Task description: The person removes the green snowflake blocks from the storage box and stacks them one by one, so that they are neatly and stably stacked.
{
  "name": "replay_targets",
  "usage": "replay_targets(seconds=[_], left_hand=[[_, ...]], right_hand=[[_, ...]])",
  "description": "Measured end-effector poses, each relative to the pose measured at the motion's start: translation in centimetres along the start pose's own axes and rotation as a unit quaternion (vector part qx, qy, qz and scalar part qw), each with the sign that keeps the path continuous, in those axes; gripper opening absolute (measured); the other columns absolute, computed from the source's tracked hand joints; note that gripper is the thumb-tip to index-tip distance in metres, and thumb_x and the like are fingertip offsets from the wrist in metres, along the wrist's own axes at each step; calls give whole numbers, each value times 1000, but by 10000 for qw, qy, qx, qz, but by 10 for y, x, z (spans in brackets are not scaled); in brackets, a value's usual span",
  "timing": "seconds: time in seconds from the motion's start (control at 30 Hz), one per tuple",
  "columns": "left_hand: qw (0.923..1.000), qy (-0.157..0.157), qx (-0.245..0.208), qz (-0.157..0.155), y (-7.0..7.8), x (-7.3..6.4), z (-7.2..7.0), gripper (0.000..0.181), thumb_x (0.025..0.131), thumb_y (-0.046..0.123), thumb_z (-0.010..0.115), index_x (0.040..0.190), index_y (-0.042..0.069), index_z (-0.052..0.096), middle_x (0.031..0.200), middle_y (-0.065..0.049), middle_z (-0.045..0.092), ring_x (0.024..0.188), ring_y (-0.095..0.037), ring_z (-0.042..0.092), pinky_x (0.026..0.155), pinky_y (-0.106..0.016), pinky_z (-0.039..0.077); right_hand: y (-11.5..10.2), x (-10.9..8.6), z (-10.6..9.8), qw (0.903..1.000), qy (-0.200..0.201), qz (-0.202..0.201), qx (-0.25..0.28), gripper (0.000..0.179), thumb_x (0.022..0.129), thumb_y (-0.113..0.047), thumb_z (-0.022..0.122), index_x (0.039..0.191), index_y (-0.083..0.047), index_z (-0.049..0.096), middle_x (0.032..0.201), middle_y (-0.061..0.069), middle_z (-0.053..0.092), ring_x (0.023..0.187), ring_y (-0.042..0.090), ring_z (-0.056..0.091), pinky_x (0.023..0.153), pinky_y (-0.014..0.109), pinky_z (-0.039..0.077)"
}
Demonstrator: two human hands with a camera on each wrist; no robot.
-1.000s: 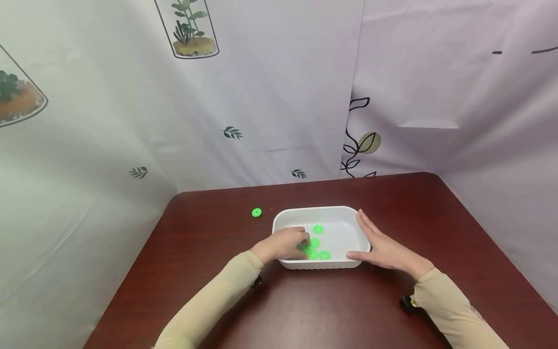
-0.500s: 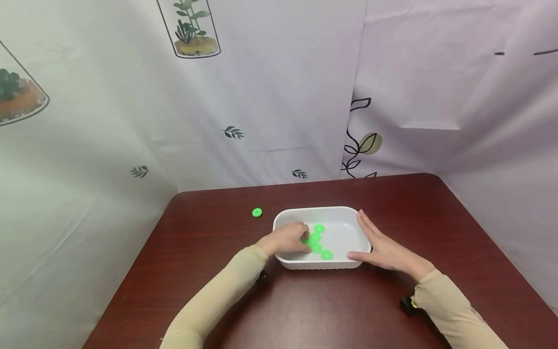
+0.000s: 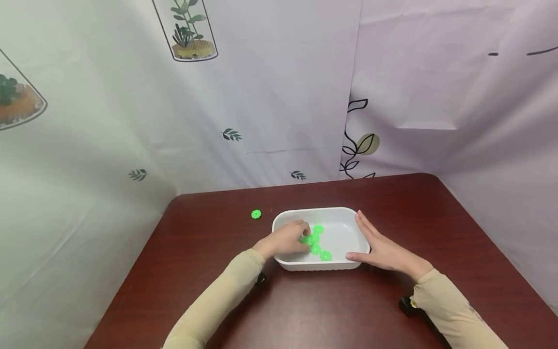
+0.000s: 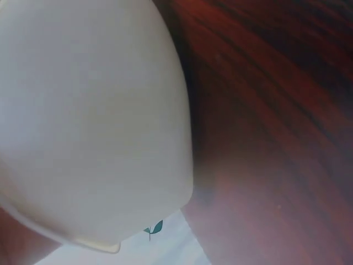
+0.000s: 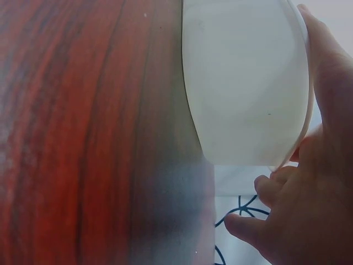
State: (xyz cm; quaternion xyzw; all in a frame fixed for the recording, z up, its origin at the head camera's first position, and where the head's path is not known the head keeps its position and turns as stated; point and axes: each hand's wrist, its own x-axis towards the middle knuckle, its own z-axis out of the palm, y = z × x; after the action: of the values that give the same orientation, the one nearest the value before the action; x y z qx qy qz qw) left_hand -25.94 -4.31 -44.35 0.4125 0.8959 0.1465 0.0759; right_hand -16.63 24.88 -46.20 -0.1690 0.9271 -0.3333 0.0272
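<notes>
Reaching in from nine o'clock, your left hand (image 3: 287,238) curls by green pieces (image 3: 316,249), pinch unclear; steady the white tray (image 3: 342,242) at three with your wide-spread right hand (image 3: 383,248).

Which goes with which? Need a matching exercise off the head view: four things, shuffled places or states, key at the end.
Things
1. left hand
2. white tray
3. lone green piece
4. right hand

Places or states
A. spread at the tray's right end
B. on the dark red table, off the tray's far left corner
C. inside the tray, at the other green pieces
D. holding those other pieces on its floor

Pairs: 1-C, 2-D, 3-B, 4-A
</notes>
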Motion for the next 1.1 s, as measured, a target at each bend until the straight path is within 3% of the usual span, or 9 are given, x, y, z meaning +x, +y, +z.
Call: replay_targets(seconds=[0.23, 0.37, 0.5, 0.83, 1.1], left_hand=[[9983, 556, -109, 128, 0, -10, -17, 27, 90, 22, 76, 111, 9, 66, 104, 0, 62, 94, -14, 60, 84, -27, 50], [9941, 1022, -217, 304, -5, -20, -33, 29, 90, 21, 77, 114, 8, 68, 109, -3, 63, 99, -19, 64, 86, -30, 53], [9885, 1446, -319, 292, -13, -30, -46, 32, 90, 19, 78, 118, 6, 68, 114, -4, 62, 103, -25, 66, 86, -32, 54], [9748, 2186, -392, -193, -47, -56, -63, 37, 90, 17, 78, 123, 4, 67, 113, -4, 64, 98, -21, 66, 83, -36, 56], [9668, 2432, -79, -779, -78, -69, -64, 35, 89, 11, 78, 121, 1, 68, 112, -10, 65, 95, -27, 65, 81, -43, 54]], right_hand=[[0, 0, -1, 10000, -16, -23, 11, 115, 87, -59, 71, 162, -5, 3, 169, 12, -4, 150, 42, 16, 112, 58, 30], [0, -1, -1, 10000, 1, -38, 20, 114, 87, -58, 72, 161, -4, 4, 169, 11, -4, 150, 42, 15, 113, 59, 29], [0, -1, -1, 10000, 8, -37, 20, 114, 87, -57, 72, 161, -4, 4, 169, 12, -4, 150, 42, 14, 113, 59, 29], [-1, -2, 0, 10000, 19, -66, 25, 113, 88, -56, 72, 161, -3, 4, 169, 10, -6, 150, 43, 12, 113, 60, 27], [-1, -3, 0, 10000, 14, -79, 8, 113, 87, -56, 72, 161, -3, 4, 168, 13, -4, 150, 43, 12, 113, 60, 27]])
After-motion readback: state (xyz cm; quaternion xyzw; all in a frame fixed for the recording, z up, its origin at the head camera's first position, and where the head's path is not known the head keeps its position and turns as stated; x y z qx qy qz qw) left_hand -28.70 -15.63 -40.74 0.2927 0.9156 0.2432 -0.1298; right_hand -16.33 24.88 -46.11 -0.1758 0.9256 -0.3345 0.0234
